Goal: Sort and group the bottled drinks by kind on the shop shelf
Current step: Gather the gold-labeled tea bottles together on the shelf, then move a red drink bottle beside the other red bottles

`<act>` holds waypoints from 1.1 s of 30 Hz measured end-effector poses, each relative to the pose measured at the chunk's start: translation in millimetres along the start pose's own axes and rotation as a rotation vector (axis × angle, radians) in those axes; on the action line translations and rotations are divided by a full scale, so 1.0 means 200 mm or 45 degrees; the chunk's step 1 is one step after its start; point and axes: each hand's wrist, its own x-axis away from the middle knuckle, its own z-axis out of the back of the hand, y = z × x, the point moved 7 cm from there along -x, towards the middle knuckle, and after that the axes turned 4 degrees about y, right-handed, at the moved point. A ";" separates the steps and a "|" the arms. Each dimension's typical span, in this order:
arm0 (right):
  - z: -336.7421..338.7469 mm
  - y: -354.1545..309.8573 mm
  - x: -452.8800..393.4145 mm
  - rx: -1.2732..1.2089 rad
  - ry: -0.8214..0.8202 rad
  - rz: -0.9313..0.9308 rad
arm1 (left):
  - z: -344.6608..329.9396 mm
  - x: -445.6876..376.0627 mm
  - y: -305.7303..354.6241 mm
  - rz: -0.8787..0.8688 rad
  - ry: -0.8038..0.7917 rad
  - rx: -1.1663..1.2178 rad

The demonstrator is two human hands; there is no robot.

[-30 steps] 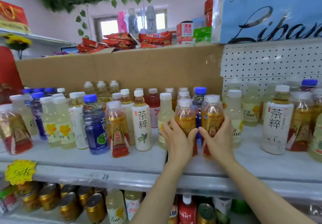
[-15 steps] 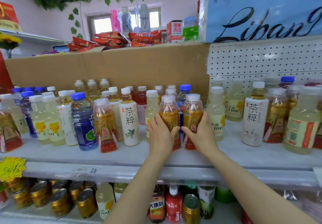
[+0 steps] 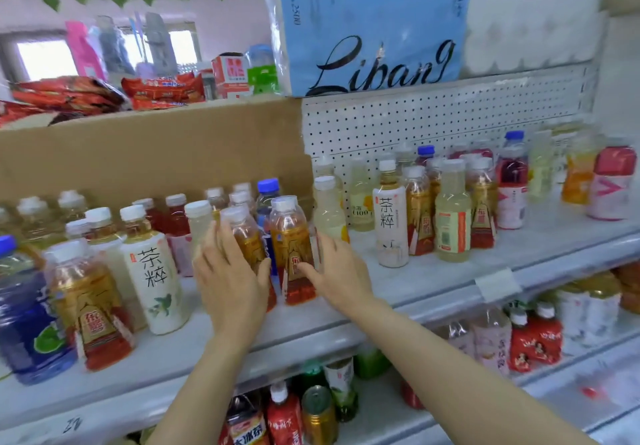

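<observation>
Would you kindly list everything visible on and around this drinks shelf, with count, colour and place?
amber tea bottles: two, amber and red, shelf centre, between the hands
white tea bottles: two seen, white labels, left and right of centre
blue bottle: one, blue, far left
tissue pack: one, light blue, top shelf
cans: gold, lower shelf
left hand: on the left amber bottle
right hand: on the right amber bottle

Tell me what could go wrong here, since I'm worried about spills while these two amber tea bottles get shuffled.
The left hand and right hand each hold an amber tea bottle among tightly packed neighbours, so sliding them could topple the pale yellow bottle behind. The pair also stands near the shelf edge and could tip off.
</observation>
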 end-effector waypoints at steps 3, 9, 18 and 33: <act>0.15 0.06 0.06 0.083 0.074 0.065 | 0.01 -0.01 0.13 -0.157 0.015 0.052; 0.48 0.30 0.17 0.303 0.237 0.044 | -0.06 0.09 0.47 -0.356 -0.089 0.158; 0.96 0.89 0.20 0.443 0.345 -0.078 | -0.27 0.20 1.09 -0.494 -0.128 0.286; 1.52 2.08 0.01 0.503 0.349 -0.044 | -1.02 0.39 2.45 -0.094 -0.646 0.778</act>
